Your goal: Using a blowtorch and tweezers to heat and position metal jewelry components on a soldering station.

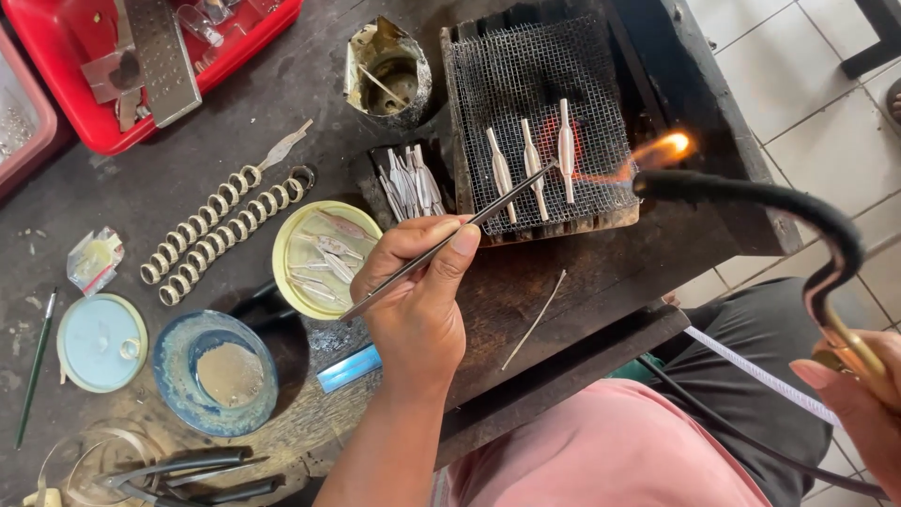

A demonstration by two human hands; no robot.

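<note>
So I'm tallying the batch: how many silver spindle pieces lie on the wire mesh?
3, side by side on the wire mesh: left piece, middle piece, right piece nearest the flame.

The left hand point(418, 300) reaches up from the lower middle, forearm bare, wrist straight. Its thumb and forefinger are pinched together, the other fingers curled under, knuckles facing up. The right hand point(859, 404) sits at the lower right edge, only partly in view, fingers wrapped closed, thumb lying flat along the top.
</note>
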